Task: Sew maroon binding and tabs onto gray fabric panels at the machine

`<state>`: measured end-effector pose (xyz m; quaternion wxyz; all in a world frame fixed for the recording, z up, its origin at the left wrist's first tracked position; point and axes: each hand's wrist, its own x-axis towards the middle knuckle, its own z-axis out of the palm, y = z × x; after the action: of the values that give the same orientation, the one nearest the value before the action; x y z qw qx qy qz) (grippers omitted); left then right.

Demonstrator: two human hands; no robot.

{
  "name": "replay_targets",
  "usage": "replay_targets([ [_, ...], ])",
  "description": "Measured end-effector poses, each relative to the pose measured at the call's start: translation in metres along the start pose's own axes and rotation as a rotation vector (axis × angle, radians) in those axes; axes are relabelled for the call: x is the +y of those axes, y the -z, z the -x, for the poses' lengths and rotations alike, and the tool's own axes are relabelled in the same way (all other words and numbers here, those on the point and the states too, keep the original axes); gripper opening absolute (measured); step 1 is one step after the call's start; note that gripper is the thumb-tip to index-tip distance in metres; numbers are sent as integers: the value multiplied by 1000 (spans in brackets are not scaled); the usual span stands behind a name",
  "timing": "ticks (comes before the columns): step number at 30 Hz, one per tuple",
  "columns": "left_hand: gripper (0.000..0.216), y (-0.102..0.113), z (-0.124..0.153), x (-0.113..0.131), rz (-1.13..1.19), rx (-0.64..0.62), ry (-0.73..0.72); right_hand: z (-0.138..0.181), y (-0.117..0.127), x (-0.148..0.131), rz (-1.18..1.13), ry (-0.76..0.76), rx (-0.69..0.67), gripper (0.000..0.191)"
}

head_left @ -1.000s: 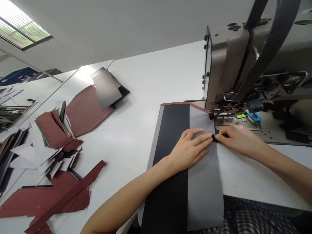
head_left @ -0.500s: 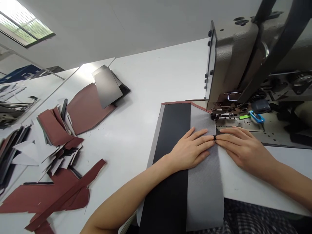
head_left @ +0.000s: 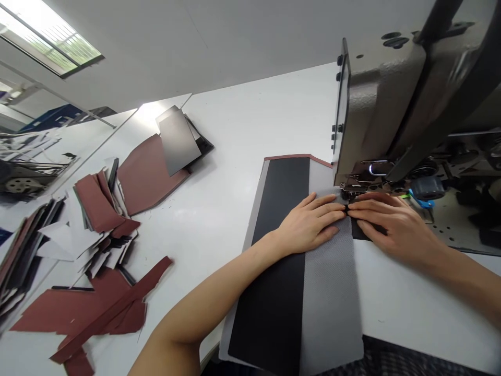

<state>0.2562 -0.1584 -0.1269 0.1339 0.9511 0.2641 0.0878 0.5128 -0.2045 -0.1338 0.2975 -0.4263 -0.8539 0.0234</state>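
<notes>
A long panel lies along my side of the table, with a black strip (head_left: pixel 274 261) and a grey mesh-textured fabric strip (head_left: pixel 331 292) side by side. Its far edge carries a red-brown binding (head_left: pixel 289 156). My left hand (head_left: pixel 309 222) rests flat on the grey fabric, fingers stretched out and thumb apart. From the other side, my right hand (head_left: pixel 391 219) lies with outstretched fingers at the panel's right edge. A small black spot shows where the fingertips of both hands meet. Directly beyond them is the sewing machine (head_left: pixel 368 120); its needle area is partly hidden.
Red-brown cut pieces (head_left: pixel 82 313) and a stack of mixed offcuts (head_left: pixel 94 203) lie on the left. A grey sheet (head_left: pixel 178 141) sits on a larger red-brown piece. A blue object (head_left: pixel 425 203) lies on the machine bed, partly behind my right hand.
Both hands and the panel have moved away from me, closer to the machine's needle area. More of the panel's bound corner is behind the machine head. The view has shifted slightly.
</notes>
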Motion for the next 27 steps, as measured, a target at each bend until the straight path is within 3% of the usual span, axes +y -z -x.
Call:
replay_targets([
  [4, 41, 2, 0, 0, 7, -21, -3, 9, 11, 23, 170, -163, 184, 18],
  [8, 42, 2, 1, 1, -4, -32, 16, 11, 18, 47, 283, -249, 136, 27],
  [11, 42, 2, 0, 2, -6, -27, 15, 10, 25, 42, 270, -208, 266, 17],
  [13, 41, 2, 0, 2, -12, -18, 9, 12, 30, 29, 257, -70, 371, 3],
  [14, 41, 2, 0, 2, -16, -13, 4, 13, 30, 22, 243, 34, 383, 8],
  [17, 40, 1, 1, 2, -32, 8, -3, 13, 22, 6, 176, 243, 184, 27],
  [21, 40, 0, 2, 1, -38, 23, -15, 7, 2, 7, 92, 167, -87, 34],
  [27, 40, 1, -4, -7, -35, 22, -7, -1, -11, 21, 112, 158, -51, 26],
])
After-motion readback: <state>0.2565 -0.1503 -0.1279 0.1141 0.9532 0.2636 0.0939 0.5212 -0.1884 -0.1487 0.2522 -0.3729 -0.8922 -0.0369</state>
